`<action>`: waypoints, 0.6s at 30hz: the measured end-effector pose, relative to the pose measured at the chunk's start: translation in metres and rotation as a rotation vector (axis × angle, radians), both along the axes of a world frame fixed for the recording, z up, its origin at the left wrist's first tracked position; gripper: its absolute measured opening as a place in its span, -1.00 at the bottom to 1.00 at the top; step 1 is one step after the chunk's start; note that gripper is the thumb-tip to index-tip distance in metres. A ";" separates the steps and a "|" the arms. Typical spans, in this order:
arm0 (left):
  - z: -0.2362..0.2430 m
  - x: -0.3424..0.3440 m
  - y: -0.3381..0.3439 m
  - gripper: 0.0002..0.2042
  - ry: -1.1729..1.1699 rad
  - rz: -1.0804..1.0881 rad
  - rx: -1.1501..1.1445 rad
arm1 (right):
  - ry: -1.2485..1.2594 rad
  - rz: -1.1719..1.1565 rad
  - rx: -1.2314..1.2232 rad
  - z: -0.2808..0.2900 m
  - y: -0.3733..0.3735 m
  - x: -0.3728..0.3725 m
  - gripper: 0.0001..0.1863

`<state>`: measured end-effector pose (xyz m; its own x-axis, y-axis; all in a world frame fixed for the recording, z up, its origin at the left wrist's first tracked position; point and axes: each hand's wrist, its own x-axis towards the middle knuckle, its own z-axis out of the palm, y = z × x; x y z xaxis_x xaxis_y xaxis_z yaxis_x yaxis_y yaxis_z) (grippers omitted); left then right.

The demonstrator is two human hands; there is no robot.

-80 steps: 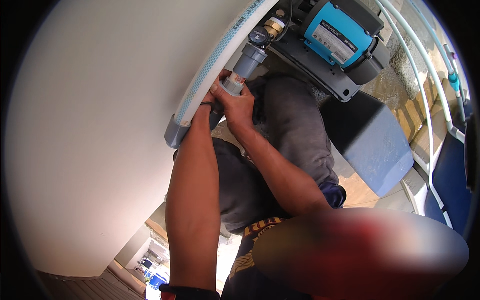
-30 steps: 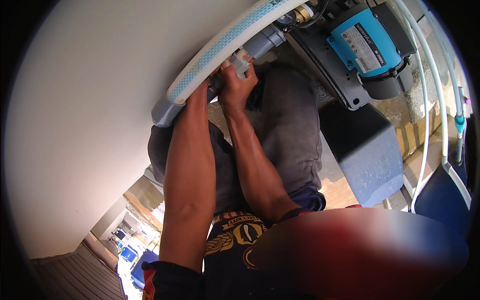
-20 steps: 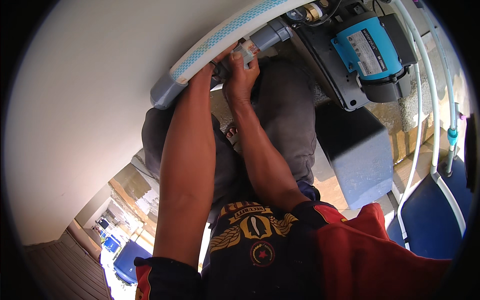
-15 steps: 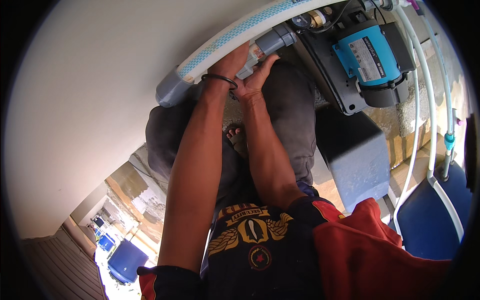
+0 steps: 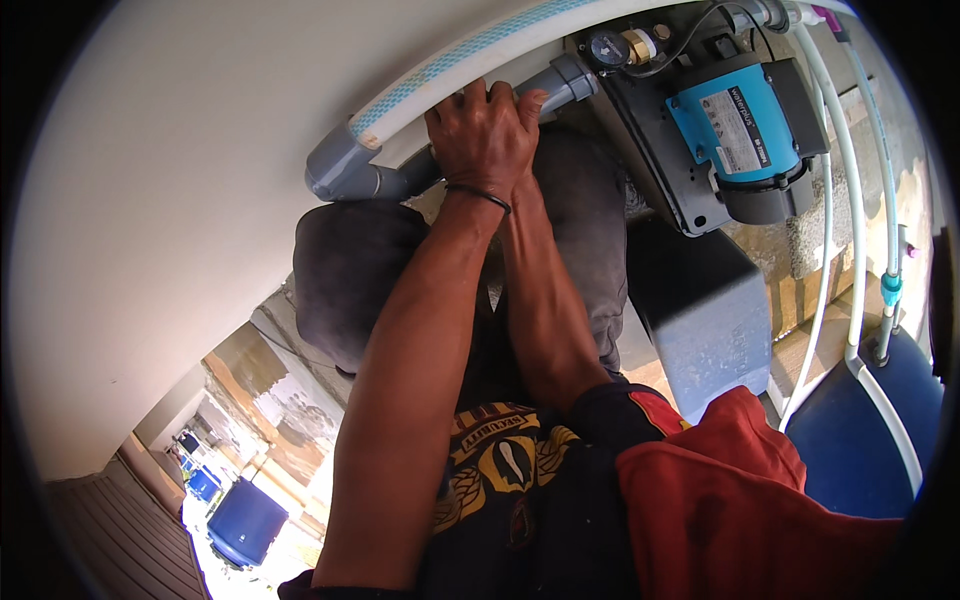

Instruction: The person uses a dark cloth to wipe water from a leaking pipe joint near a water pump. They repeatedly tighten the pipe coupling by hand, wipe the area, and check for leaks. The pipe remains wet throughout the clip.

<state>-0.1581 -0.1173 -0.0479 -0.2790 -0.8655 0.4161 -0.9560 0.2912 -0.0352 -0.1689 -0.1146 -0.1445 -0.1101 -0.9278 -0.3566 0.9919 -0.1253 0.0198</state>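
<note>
Both hands are now stacking on the grey pipe: my left hand is wrapping over it, having slid up from beneath, and my right hand is hiding under it, grip state unclear. That suggests I am bracing the joint. Rightward, the blue pump is showing a pale rectangular label; white hoses are running down past it.

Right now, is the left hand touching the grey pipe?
Touching. The head view shows the left hand wrapped over the grey pipe, fingers curled across it.
</note>
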 end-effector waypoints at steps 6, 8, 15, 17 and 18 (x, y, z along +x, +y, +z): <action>-0.001 0.000 -0.007 -0.57 0.063 0.004 0.134 | 0.062 -0.002 0.038 0.002 -0.006 -0.005 -0.54; -0.001 0.001 -0.009 -0.58 0.064 0.008 0.172 | 0.096 -0.011 0.054 0.001 -0.005 -0.006 -0.55; 0.003 -0.002 -0.004 -0.61 0.069 0.007 0.071 | 0.149 -0.012 0.064 -0.006 -0.004 -0.008 -0.58; 0.004 -0.003 -0.005 -0.61 0.049 0.016 0.086 | 0.136 -0.014 0.050 -0.001 -0.002 -0.011 -0.59; 0.005 -0.003 -0.006 -0.60 0.058 0.021 0.119 | 0.108 -0.017 0.024 0.004 0.000 -0.013 -0.59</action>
<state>-0.1615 -0.1235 -0.0433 -0.2389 -0.9149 0.3254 -0.9613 0.2703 0.0542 -0.1823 -0.1150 -0.1408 -0.1648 -0.9169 -0.3636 0.9858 -0.1414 -0.0902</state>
